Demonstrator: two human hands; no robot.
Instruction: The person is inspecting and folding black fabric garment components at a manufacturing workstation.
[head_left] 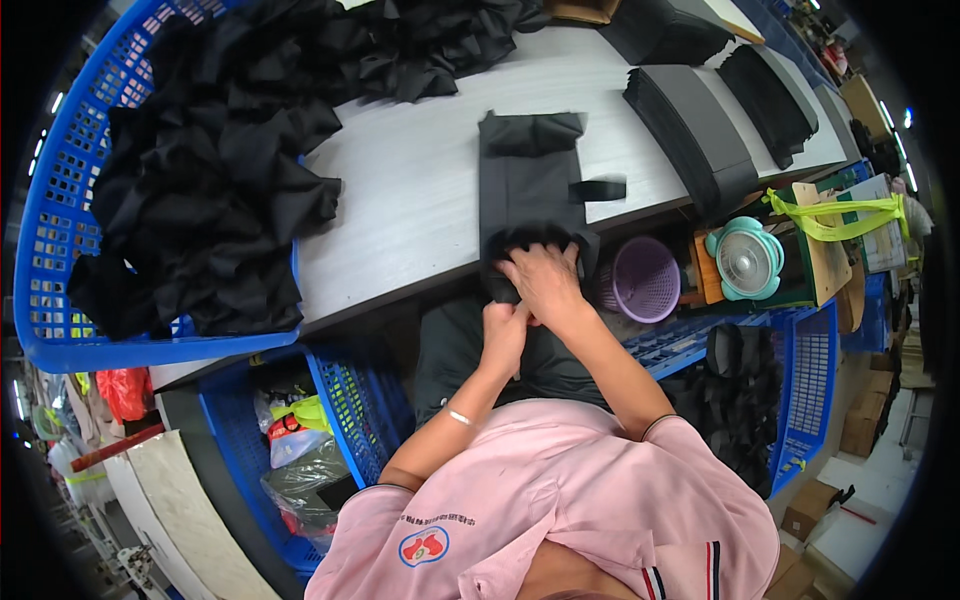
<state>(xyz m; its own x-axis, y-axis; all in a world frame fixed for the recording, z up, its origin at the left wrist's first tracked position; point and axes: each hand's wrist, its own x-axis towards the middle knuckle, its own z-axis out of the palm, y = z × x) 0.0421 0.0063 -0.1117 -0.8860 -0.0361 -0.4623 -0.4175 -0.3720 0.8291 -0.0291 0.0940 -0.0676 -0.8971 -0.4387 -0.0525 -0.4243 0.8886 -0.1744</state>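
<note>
Black fabric pouch (530, 190) lies left of purple basket (655, 268), partly on table (400, 190). Right hand (546, 282), nearer basket, spreads fingers over pouch's near end; left hand (506, 330), farther from basket, fingers curled, can't tell if gripping.

Is a pale grey, smooth-topped table (400, 175). Carries a blue perforated basket (150, 355) at the left, crumpled black cloth (410, 60) along the far side, neat black stacks (695, 130) at the right and, near the middle, a flat black fabric piece (530, 190) overhanging the front edge.
</note>
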